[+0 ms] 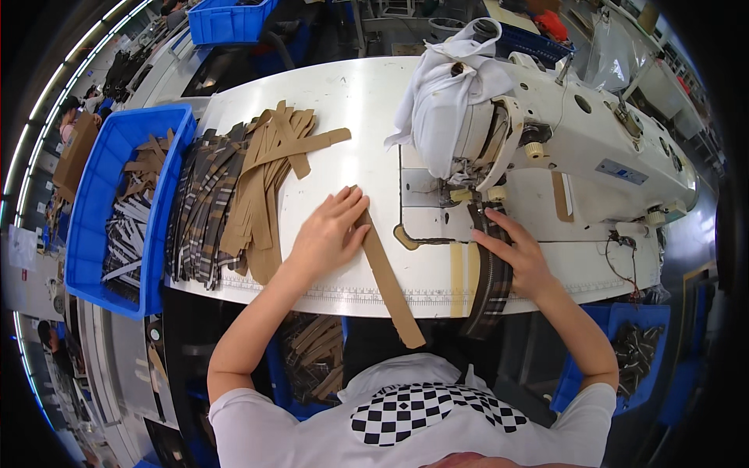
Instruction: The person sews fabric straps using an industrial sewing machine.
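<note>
My left hand [328, 234] is on the white tabletop, its fingers and thumb closed on the upper end of a tan fabric strip [388, 285]. The strip slants down past the table's front edge. A dark plaid strip with a zipper along it [493, 285] runs from the sewing machine's presser foot area [468, 195] over the front edge. My right hand [521, 253] grips this strip just in front of the foot, thumb and index finger on it and spread a little. White cloth [437, 101] drapes over the machine head.
Left on the table lie piles of plaid strips [207, 203] and tan strips [261, 195]. Beyond them stands a blue bin [160, 242] with more pieces. The sewing machine [601, 132] fills the right side. Below the table are blue bins, one at right [655, 366].
</note>
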### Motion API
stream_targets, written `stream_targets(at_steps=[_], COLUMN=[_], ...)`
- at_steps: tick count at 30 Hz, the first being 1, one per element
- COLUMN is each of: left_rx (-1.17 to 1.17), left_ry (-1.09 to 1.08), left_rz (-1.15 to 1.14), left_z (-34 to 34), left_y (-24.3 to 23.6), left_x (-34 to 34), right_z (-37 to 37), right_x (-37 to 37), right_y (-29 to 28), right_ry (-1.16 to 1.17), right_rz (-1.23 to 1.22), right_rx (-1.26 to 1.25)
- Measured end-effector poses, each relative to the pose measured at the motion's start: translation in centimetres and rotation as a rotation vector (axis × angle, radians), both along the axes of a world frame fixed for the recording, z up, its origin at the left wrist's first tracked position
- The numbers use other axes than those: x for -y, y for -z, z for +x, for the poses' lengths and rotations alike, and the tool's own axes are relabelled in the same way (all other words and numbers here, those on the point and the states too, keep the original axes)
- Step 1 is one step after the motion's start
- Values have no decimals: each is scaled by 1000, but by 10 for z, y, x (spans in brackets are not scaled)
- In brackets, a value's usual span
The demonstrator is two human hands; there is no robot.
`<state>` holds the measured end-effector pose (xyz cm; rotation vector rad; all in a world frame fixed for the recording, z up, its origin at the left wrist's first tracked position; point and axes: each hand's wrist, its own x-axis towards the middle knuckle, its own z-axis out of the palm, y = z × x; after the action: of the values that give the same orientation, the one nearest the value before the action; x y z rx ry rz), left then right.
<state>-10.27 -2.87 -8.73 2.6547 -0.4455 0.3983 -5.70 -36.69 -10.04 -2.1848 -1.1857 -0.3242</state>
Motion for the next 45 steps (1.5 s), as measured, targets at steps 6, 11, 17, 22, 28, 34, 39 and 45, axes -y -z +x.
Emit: stream_targets(at_steps=[6, 11, 17, 22, 28, 34, 39, 45], left_rx=[17, 49, 89, 182, 74, 5, 65, 29], left_ry=[269, 338, 387, 436, 423, 473, 477, 460], left_rz=[169, 158, 11, 18, -63, -55, -52, -105], left_z=[-9, 34, 47, 56, 56, 57, 60, 62], left_y=[9, 12, 16, 14, 12, 19, 18, 16], left_x=[57, 72, 71, 72, 70, 65, 67, 67], right_z=[-2, -12, -55, -61, 11, 16, 24, 29], right_x=[7, 10, 10, -21, -45, -43, -44, -45], right_y=[5, -2, -61, -82, -7, 8, 21, 23], right_ry=[98, 108, 53, -3, 56, 34, 87, 123], right_rz=[-186, -79, -51, 115, -129, -160, -94, -109], right_rx=[-31, -37, -179, 46, 335, 297, 343, 325])
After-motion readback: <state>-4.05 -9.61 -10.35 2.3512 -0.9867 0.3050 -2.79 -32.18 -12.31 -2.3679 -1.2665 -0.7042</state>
